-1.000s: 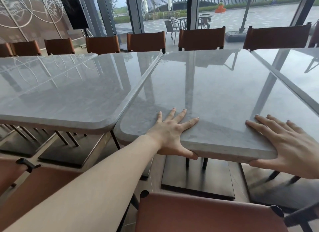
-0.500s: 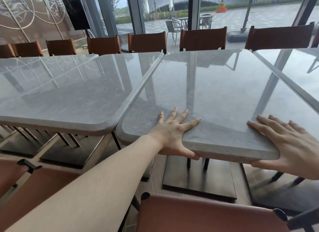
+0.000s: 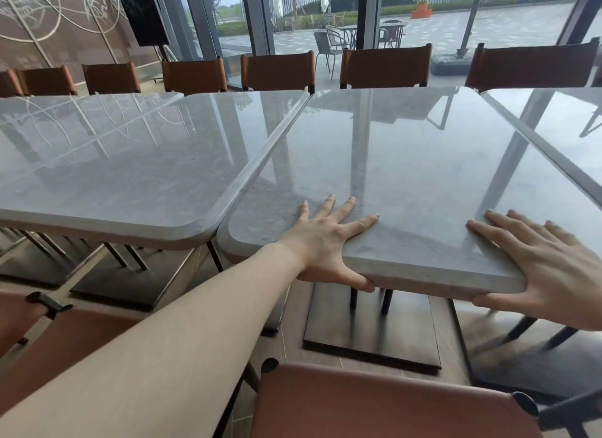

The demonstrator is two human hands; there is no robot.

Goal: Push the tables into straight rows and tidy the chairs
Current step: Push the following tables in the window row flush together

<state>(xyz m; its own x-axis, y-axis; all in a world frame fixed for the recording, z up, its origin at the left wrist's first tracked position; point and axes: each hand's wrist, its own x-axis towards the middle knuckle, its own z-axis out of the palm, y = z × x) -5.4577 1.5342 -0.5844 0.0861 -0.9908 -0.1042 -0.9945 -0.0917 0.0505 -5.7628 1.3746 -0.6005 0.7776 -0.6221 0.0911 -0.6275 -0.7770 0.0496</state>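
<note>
Gripping near edge of middle desk (image 3: 407, 183), likely to square it against left desk (image 3: 123, 163): near corners misaligned, far corners touching. Left hand (image 3: 325, 238) flat on top, fingers (image 3: 361, 224) splayed wide, thumb hooked under edge. Right hand (image 3: 550, 268) same clamp at the right corner. Chair back (image 3: 374, 401) just below wrists, not yet tidied.

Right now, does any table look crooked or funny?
Yes. The middle table, gripped at its near edge by the left hand and right hand, sits crooked: its near corner sticks out past the left table, so the front edges don't line up. No spills or breaks show.
</note>
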